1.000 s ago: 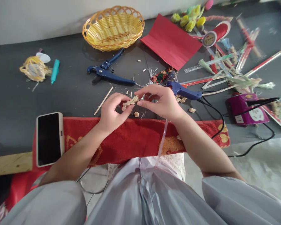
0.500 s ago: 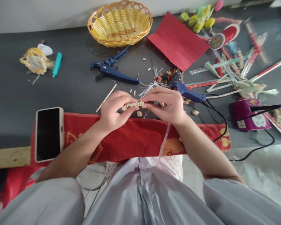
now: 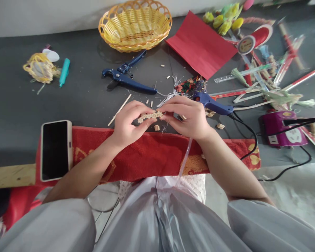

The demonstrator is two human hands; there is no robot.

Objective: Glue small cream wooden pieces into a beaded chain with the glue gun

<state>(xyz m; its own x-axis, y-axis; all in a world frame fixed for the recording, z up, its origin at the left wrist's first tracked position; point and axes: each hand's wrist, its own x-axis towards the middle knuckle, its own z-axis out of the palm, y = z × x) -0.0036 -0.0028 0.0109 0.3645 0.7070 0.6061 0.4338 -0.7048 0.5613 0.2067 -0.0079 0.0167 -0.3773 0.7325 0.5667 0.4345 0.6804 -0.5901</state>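
Between my two hands is a curved strip of small pale wooden stick bundles (image 3: 149, 117), their cut round ends facing me. My left hand (image 3: 128, 124) is closed on the strip's left part, with thumb below and fingers above. My right hand (image 3: 187, 117) pinches the right end between thumb and fingertips. Just under the strip, on the dark table, lies a small bundle of short sticks (image 3: 156, 127). A blue glue gun (image 3: 215, 104) rests right behind my right hand, and a thin wooden stick (image 3: 119, 109) lies beyond my left.
A blue cutter (image 3: 131, 82), a yellow basket (image 3: 136, 29) and red paper (image 3: 202, 45) lie farther back. A phone (image 3: 55, 150) rests on the red towel (image 3: 147, 157). At right are a purple power socket (image 3: 283, 129), black cable, a red ribbon spool (image 3: 259, 36) and cluttered glue sticks.
The strip's left end shows a little more and sits slightly lower between my fingers. Both hands keep their hold; the whole view has shifted slightly.
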